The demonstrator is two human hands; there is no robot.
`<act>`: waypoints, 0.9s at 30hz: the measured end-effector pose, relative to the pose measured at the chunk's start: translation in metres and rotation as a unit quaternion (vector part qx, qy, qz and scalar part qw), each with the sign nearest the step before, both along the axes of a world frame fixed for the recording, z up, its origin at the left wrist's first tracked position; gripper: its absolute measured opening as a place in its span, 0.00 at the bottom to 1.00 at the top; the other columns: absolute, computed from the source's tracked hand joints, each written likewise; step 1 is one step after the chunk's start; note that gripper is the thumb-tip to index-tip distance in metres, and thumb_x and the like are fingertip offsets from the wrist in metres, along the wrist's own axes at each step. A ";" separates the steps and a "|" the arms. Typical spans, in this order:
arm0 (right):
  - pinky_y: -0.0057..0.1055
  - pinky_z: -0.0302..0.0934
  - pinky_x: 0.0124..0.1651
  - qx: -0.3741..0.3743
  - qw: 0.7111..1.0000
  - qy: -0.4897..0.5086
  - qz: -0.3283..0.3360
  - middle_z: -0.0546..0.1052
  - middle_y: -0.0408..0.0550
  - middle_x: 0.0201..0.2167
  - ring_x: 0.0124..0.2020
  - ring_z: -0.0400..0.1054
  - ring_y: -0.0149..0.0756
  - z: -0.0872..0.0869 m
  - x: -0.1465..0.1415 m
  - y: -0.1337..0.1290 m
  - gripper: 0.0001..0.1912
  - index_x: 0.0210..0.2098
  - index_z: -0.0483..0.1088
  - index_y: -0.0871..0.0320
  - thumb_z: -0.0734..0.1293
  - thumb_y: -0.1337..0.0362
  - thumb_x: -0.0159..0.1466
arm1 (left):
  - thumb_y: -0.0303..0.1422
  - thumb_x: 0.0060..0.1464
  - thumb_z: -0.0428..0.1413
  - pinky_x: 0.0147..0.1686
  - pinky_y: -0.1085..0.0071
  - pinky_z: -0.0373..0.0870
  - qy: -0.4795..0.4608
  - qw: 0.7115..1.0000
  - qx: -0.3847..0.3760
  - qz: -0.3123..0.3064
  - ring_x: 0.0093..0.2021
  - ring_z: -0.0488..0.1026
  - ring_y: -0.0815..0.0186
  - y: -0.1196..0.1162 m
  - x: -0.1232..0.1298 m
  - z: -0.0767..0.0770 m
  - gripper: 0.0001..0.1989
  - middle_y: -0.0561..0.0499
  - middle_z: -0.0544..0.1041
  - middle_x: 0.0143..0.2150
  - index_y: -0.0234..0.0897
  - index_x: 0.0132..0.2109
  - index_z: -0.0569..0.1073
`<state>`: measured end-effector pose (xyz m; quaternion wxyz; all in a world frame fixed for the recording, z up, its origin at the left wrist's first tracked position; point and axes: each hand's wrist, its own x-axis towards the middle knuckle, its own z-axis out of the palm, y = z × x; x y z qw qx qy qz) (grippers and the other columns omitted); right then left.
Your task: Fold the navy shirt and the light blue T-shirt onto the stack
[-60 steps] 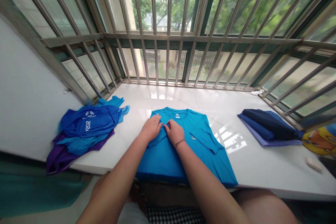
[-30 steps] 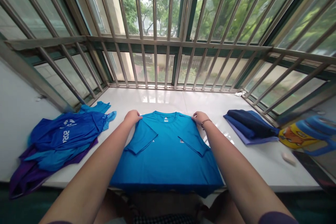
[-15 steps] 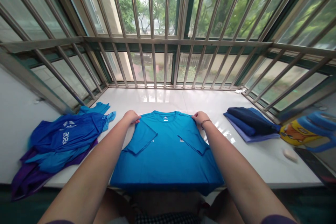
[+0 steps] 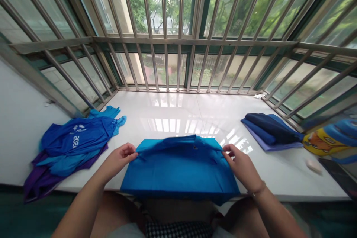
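A blue T-shirt [image 4: 178,171] lies on the white sill in front of me, its lower part reaching over the front edge. Its upper part is lifted and turned back toward me, so the collar is hidden. My left hand [image 4: 122,158] pinches the raised cloth at its left end. At the right end, my right hand [image 4: 240,163] pinches the same cloth between thumb and fingers; a bracelet circles that wrist. The cloth between the hands sags slightly and bunches in places.
Rumpled blue and purple clothes [image 4: 78,141] are heaped at the left. On the right lie folded dark blue and lilac clothes [image 4: 270,132], a yellow-and-blue bottle [image 4: 331,137], a small pale object [image 4: 314,166] and a dark flat object [image 4: 337,176]. Metal window bars [image 4: 178,63] enclose the white sill [image 4: 167,108].
Both hands have come toward me from the shoulders' earlier place, drawing the shirt's top back over its lower part. The collar and sleeves that lay flat are now out of sight.
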<state>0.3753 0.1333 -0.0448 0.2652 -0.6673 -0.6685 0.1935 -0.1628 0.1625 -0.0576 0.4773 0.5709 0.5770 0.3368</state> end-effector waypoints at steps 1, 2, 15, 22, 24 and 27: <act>0.37 0.69 0.44 -0.011 1.000 0.000 0.006 0.83 0.47 0.40 0.38 0.78 0.43 -0.009 0.001 -0.014 0.14 0.44 0.74 0.50 0.63 0.50 0.70 | 0.53 0.50 0.70 0.42 0.63 0.76 0.028 0.999 -0.005 -0.014 0.40 0.81 0.56 -0.011 -0.006 -0.006 0.23 0.49 0.81 0.36 0.40 0.38 0.75; 0.39 0.69 0.46 -0.019 1.000 -0.002 0.010 0.83 0.48 0.41 0.39 0.78 0.44 -0.018 0.001 -0.025 0.14 0.45 0.74 0.51 0.63 0.51 0.69 | 0.53 0.51 0.68 0.44 0.63 0.76 0.046 0.999 -0.009 -0.024 0.42 0.81 0.55 -0.019 -0.009 -0.010 0.22 0.48 0.82 0.38 0.40 0.39 0.76; 0.34 0.63 0.44 -0.038 0.987 -0.143 -0.069 0.83 0.54 0.46 0.45 0.79 0.44 0.003 -0.039 0.024 0.15 0.55 0.70 0.57 0.60 0.55 0.77 | 0.53 0.64 0.55 0.35 0.65 0.66 0.411 0.908 0.006 0.081 0.41 0.81 0.52 0.039 0.030 0.003 0.20 0.45 0.84 0.39 0.41 0.46 0.76; 0.33 0.59 0.44 -0.101 0.981 -0.162 -0.023 0.83 0.55 0.47 0.48 0.79 0.45 -0.009 -0.055 0.064 0.16 0.61 0.68 0.58 0.64 0.62 0.76 | 0.37 0.56 0.65 0.39 0.67 0.68 0.387 0.922 -0.003 0.018 0.44 0.82 0.55 0.078 0.045 -0.006 0.13 0.45 0.85 0.41 0.37 0.46 0.81; 0.32 0.60 0.45 -0.105 0.984 -0.145 -0.017 0.83 0.54 0.48 0.48 0.78 0.43 -0.013 -0.052 0.068 0.14 0.60 0.69 0.57 0.63 0.63 0.77 | 0.34 0.56 0.64 0.38 0.68 0.68 0.368 0.930 -0.008 0.008 0.42 0.82 0.57 0.081 0.043 -0.008 0.08 0.46 0.85 0.40 0.37 0.42 0.82; 0.32 0.61 0.47 -0.115 0.983 -0.142 -0.005 0.83 0.54 0.47 0.49 0.77 0.42 -0.015 -0.045 0.071 0.13 0.57 0.72 0.58 0.61 0.63 0.77 | 0.35 0.57 0.62 0.39 0.69 0.69 0.356 0.934 -0.007 -0.001 0.42 0.82 0.57 0.082 0.039 -0.008 0.07 0.47 0.86 0.39 0.38 0.39 0.83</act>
